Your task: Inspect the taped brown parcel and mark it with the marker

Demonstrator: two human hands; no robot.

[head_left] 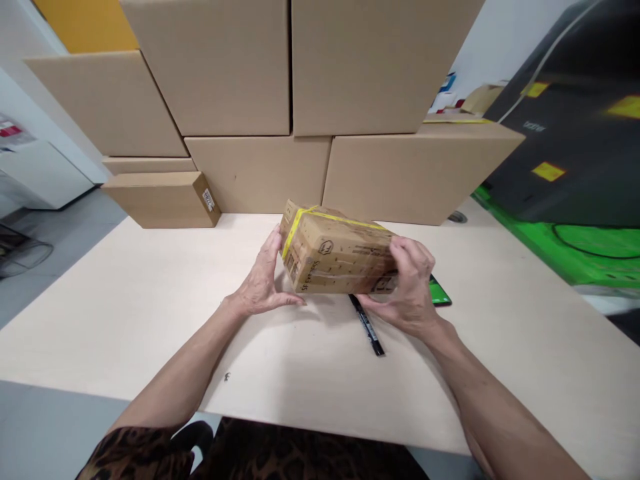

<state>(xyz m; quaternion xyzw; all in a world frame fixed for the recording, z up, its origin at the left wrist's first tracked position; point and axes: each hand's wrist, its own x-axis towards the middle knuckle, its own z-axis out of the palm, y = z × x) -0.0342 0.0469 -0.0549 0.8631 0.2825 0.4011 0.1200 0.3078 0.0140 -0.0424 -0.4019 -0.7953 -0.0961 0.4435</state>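
Note:
A small cardboard box (345,257) with yellow tape, printed symbols and handwriting is tilted above the middle of the table, between my two hands. My left hand (263,280) presses its fingers along the box's left end, with the thumb stretched out under the lower left corner. Around the right end is my right hand (410,283), fingers on the top edge and thumb low at the front. A black marker pen (369,327) lies on the table just below the box. Behind my right hand, a phone with a green screen (440,293) is partly hidden.
Large cardboard boxes (260,173) are stacked along the table's back edge. A flatter carton (160,200) with a label stands at the back left of the pale table (125,313). At the right are a dark machine (575,147) and a green surface (565,257).

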